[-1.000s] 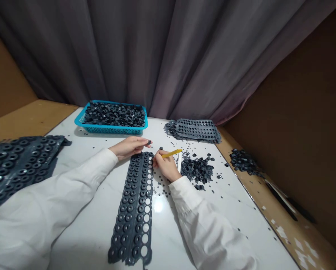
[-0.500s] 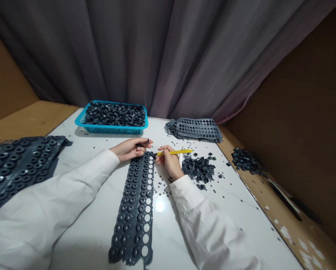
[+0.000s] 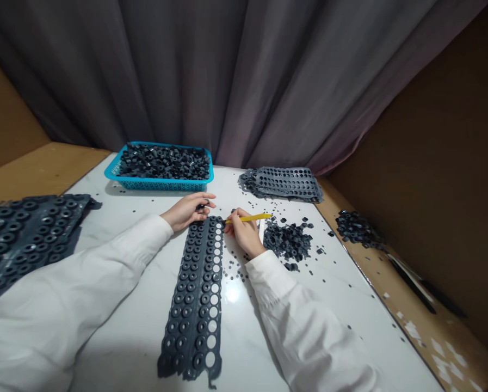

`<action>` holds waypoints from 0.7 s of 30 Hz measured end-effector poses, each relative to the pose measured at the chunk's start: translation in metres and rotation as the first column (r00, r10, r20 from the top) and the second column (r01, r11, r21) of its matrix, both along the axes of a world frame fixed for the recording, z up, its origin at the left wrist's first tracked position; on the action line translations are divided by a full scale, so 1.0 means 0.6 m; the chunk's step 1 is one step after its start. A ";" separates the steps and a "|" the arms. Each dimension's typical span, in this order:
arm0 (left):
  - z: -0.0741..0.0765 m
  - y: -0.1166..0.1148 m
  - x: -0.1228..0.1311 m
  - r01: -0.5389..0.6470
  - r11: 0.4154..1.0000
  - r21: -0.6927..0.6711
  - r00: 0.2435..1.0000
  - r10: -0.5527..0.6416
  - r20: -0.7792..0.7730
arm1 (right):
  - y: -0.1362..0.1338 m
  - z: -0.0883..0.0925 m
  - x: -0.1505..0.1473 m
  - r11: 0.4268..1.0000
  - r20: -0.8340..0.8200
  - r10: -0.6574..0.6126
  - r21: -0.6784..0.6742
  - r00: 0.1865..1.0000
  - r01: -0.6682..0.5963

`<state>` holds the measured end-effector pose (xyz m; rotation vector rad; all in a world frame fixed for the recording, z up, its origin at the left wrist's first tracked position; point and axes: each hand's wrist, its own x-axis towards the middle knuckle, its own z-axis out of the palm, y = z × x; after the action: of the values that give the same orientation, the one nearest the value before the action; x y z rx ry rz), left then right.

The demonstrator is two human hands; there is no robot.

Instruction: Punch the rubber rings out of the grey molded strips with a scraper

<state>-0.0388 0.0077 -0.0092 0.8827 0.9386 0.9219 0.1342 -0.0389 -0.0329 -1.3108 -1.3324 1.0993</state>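
My left hand (image 3: 185,212) hovers just above the top end of a long, dark grey perforated rubber strip (image 3: 193,296), its fingers drawn narrow and pinching a small dark rubber ring (image 3: 203,206) (too small here to make out any detail). My right hand (image 3: 244,232) is just right of the strip's top end, its fingers closed around a slim yellow pencil-like stick (image 3: 248,218), whose tip sits just beside the strip's edge. The strip lies flat on a glossy white tabletop (image 3: 329,321), with dark rings seated along most of it and a column of open holes down its right side. Past my right hand is a loose heap of dark grey rubber bits (image 3: 286,241), with crumbs scattered around it. A bright blue plastic basket (image 3: 158,185) full of dark rings stands at the far side of the table, a stack of perforated grey strips (image 3: 282,184) lies to its right, and a second stack of dark strips (image 3: 27,234) lies at my far left.
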 end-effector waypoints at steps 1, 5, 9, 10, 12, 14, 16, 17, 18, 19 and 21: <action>-0.001 0.000 0.000 0.003 1.000 0.018 1.000 -0.003 -0.027 | 0.000 0.000 0.000 1.000 0.016 0.008 0.012 1.000 -0.009; -0.003 -0.002 0.003 0.007 0.997 0.075 0.993 0.002 -0.117 | 0.001 0.000 -0.001 0.998 0.046 0.031 0.051 0.998 -0.033; -0.001 -0.002 0.006 0.168 0.959 0.230 0.934 -0.080 -0.349 | 0.005 -0.001 -0.001 0.999 0.049 0.042 0.027 0.998 -0.043; 0.000 -0.001 0.007 0.242 0.927 0.288 0.888 -0.092 -0.451 | 0.006 -0.001 -0.001 0.999 0.052 0.045 0.022 0.998 -0.046; 0.001 0.004 0.010 0.394 0.829 0.397 0.771 -0.063 -0.634 | 0.008 -0.002 -0.001 0.998 0.061 0.050 0.022 0.997 -0.051; 0.003 0.012 0.016 0.528 0.701 0.479 0.650 0.028 -0.759 | 0.008 -0.003 -0.001 0.998 0.066 0.051 0.031 0.996 -0.053; 0.006 0.020 0.026 0.637 0.584 0.502 0.539 0.127 -0.832 | 0.007 -0.003 -0.001 0.997 0.062 0.054 0.043 0.997 -0.057; 0.007 0.024 0.030 0.684 0.538 0.494 0.491 0.162 -0.856 | 0.007 -0.003 -0.001 0.997 0.060 0.056 0.050 0.997 -0.059; 0.008 0.027 0.035 0.723 0.502 0.475 0.449 0.181 -0.875 | 0.006 -0.002 -0.001 0.997 0.061 0.058 0.056 0.996 -0.061; 0.009 0.030 0.039 0.755 0.474 0.453 0.418 0.184 -0.890 | 0.006 -0.002 -0.001 0.996 0.063 0.060 0.061 0.996 -0.064; 0.009 0.031 0.044 0.803 0.424 0.420 0.387 0.166 -0.907 | 0.006 -0.001 -0.001 0.995 0.077 0.062 0.067 0.995 -0.067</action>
<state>-0.0122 0.0266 -0.0039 2.5986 0.9811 0.3436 0.1335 -0.0355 -0.0336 -1.2759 -1.4644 1.0467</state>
